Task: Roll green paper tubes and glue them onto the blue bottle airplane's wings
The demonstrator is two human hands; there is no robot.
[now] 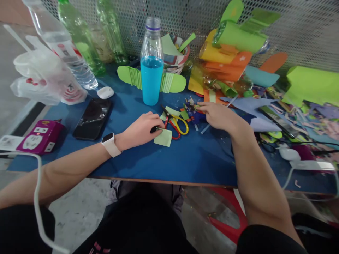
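My left hand (pixel 143 129), with a white watch on its wrist, is curled closed over a small pale green paper piece (pixel 164 138). A small black thing (pixel 154 129) shows between thumb and fingers; its kind is unclear. Just right of it lie scissors (pixel 176 124) with red and yellow handles, their blades pointing away from me. My right hand (pixel 215 114) stretches its fingers onto a small heap of paper scraps (pixel 191 108); its far fingers are partly hidden. Behind my hands stands an open bottle of blue liquid (pixel 152 79) with pleated green paper wings (pixel 177 83) at its sides.
At left are a black phone (pixel 92 119), a white earbud case (pixel 105 92), a purple power adapter (pixel 40 136) and a water bottle (pixel 71 58). Coloured paper-covered bottles (pixel 222 67) and many scraps (pixel 317 118) crowd the right. A white cable (pixel 37 197) crosses my left arm.
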